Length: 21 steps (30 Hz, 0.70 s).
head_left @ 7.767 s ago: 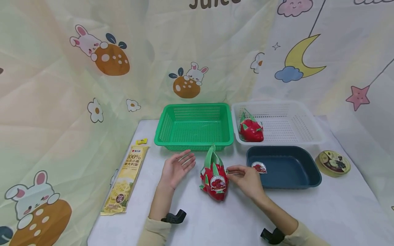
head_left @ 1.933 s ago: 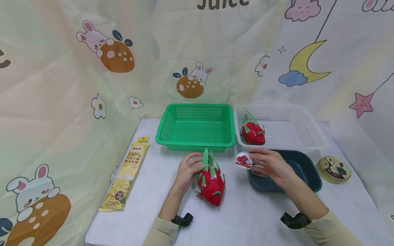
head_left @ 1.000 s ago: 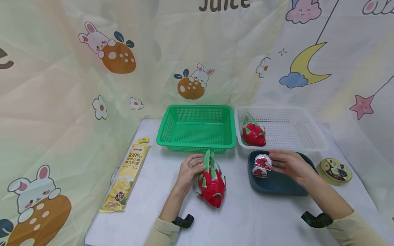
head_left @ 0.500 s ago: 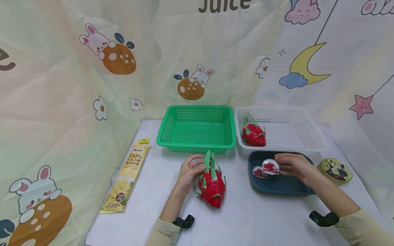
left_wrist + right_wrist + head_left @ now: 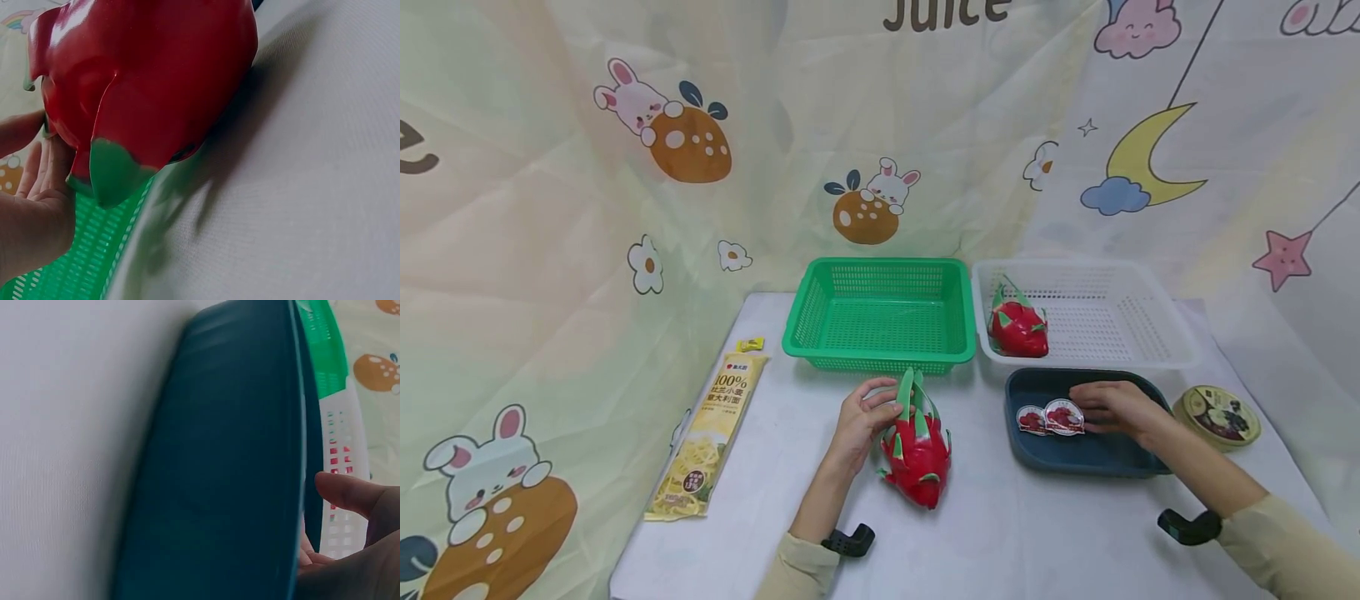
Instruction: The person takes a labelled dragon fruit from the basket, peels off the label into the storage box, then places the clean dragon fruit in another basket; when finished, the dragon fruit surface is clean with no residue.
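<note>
In the head view my left hand (image 5: 859, 425) holds a red dragon fruit (image 5: 917, 467) by its long green leaves, over the white table. In the left wrist view the fruit (image 5: 150, 69) fills much of the frame, beside the thumb and fingers. My right hand (image 5: 1116, 408) reaches into the dark blue tray (image 5: 1090, 458), fingertips at the edge of a round dragon fruit sticker (image 5: 1063, 417). To its left lies a similar sticker (image 5: 1032, 420). From the right wrist view, the tray wall (image 5: 219, 456) hides most of the right fingers (image 5: 350, 490).
Behind stand a green basket (image 5: 880, 360) and a white basket (image 5: 1112, 360), which holds another dragon fruit (image 5: 1019, 329). A pasta packet (image 5: 703, 442) and a small yellow wrapper (image 5: 749, 344) lie left. Right of the tray sits a round tin (image 5: 1219, 415).
My right hand took the sticker from the fruit's side rightward over the tray, then lowered it beside the other sticker. My left hand took hold of the fruit's leaves; lately it stays still.
</note>
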Tool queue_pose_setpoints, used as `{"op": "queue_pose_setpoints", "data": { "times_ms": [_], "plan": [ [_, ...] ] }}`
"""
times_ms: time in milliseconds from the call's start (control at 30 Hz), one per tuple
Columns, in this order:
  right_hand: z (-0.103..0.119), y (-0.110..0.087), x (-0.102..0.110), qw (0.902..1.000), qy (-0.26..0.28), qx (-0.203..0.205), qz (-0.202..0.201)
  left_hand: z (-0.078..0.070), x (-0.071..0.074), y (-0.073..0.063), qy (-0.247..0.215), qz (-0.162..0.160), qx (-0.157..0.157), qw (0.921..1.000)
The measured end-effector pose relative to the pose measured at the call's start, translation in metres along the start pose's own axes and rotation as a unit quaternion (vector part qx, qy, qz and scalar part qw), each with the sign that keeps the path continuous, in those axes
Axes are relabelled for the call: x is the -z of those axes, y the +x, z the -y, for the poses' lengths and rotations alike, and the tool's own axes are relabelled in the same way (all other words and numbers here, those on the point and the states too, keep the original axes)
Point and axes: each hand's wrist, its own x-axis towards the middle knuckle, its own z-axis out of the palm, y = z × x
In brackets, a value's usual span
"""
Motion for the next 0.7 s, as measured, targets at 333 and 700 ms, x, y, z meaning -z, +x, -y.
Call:
{"op": "queue_pose_setpoints", "data": {
  "times_ms": [333,700],
  "plan": [
    [0.0013,0.0062,-0.0032,0.9984,-0.056,0.003,-0.008,-0.0025,-0.0003,-0.0011,0.002,-0.001,0.0,1.0],
    [-0.0004,0.0045,-0.0018,0.9968,-0.077,-0.014,-0.016,-0.0013,0.0005,-0.0006,0.004,-0.007,0.005,1.0]
  ]
}}
